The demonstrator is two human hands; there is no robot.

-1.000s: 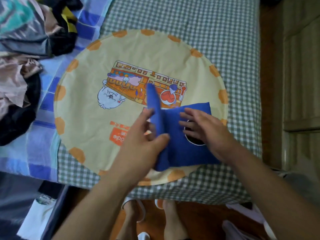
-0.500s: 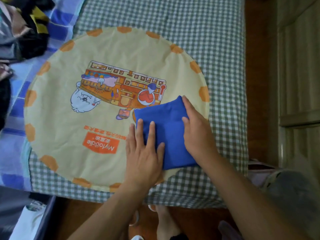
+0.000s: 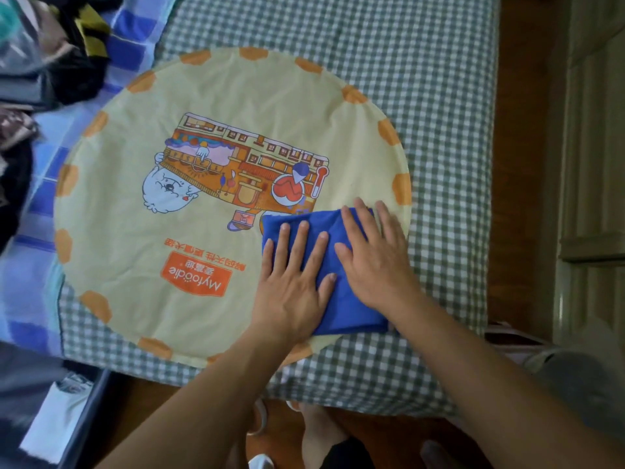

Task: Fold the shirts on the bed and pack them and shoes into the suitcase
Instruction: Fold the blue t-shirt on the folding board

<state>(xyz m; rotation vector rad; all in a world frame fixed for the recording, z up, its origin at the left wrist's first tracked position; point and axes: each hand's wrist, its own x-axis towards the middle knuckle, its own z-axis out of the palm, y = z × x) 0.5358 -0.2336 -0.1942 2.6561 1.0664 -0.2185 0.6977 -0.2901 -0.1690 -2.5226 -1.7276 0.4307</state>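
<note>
**Both palms flat on the folded blue shirt**

While the folded blue shirt [image 3: 341, 299] is lying on the near right part of a round yellow mat [image 3: 209, 231], both hands are pressing down on it from above. The left hand [image 3: 292, 282] is resting on the shirt's left half, its fingers straight and slightly spread, with the fingertips reaching toward the far edge of the cloth and the thumb lying out to the right on the blue fabric. The right hand [image 3: 375, 255] is lying on the shirt's right half, its fingers likewise straight and fanned a little, their tips reaching just past the far edge of the shirt onto the mat. Neither hand is gripping or pinching the cloth; both are simply lying flat against it. The two hands are sitting close beside each other, with a strip of blue showing between them.

The mat, edged with orange patches and printed with a cartoon picture and an orange label, is lying on a bed [image 3: 422, 79] covered in green-and-white check. At the far left, a pile of clothes [image 3: 44, 62] in dark and mixed colours is sitting on a blue plaid cover [image 3: 30, 282], well apart from the shirt. Below the near edge of the bed, the person's feet [image 3: 318, 424] are standing on a brown wooden floor [image 3: 517, 164].
</note>
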